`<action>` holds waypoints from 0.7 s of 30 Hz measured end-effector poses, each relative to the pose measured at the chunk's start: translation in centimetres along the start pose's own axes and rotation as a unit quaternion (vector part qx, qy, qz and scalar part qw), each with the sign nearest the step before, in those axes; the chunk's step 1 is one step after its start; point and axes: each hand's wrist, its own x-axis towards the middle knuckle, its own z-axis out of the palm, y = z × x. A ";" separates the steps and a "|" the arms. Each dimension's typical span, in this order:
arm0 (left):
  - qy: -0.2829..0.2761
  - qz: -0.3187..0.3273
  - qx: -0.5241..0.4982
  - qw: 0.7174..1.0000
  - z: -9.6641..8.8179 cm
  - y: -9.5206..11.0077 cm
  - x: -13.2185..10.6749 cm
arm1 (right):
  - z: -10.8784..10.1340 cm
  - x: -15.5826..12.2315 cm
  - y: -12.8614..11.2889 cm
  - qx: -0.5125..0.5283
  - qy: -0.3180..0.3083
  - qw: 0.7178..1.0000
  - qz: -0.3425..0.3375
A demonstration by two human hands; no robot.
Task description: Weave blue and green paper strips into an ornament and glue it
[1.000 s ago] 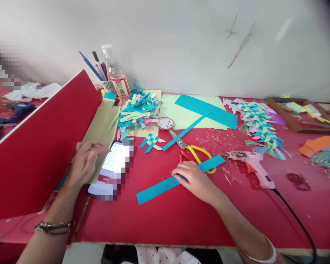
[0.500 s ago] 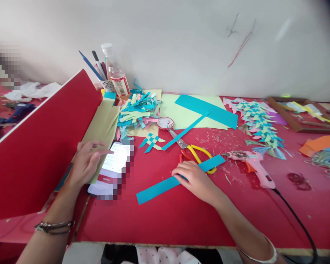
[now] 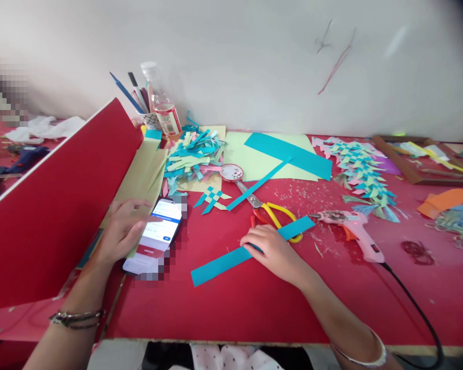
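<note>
Background clutter: wall side, left end and right end of the red table.
Back: clear bottle (image 3: 167, 119) upright, white cap, red/white label, just beside the patterned cup (image 3: 150, 121) of pens (image 3: 126, 93). Pale wall (image 3: 239, 61) behind, dark and red scribbles (image 3: 336, 62) on it. Left: red panel (image 3: 65, 200) standing on edge, white cloth (image 3: 48, 127) beyond it. Right: brown tray (image 3: 428, 180) holding loose bits, orange piece (image 3: 445, 201) near it, pale blue thread tangle (image 3: 460, 227) next to that, dark red yarn coil (image 3: 417, 252) nearer.
</note>
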 end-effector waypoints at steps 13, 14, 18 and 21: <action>-0.083 0.038 -0.101 0.991 0.1 0.8 -0.3 | 0.2 0.0 0.2 0.002 0.008 1.000 -0.007; -0.078 0.042 -0.103 0.991 0.1 0.7 -0.3 | 0.1 0.0 0.2 0.005 0.008 1.000 -0.006; -0.026 0.049 -0.111 0.992 -0.1 0.1 -0.3 | 0.1 0.0 0.0 0.005 0.007 1.000 -0.008; 0.031 0.027 -0.083 0.996 -0.4 0.0 -0.1 | 0.2 0.0 0.0 -0.004 0.003 1.000 -0.012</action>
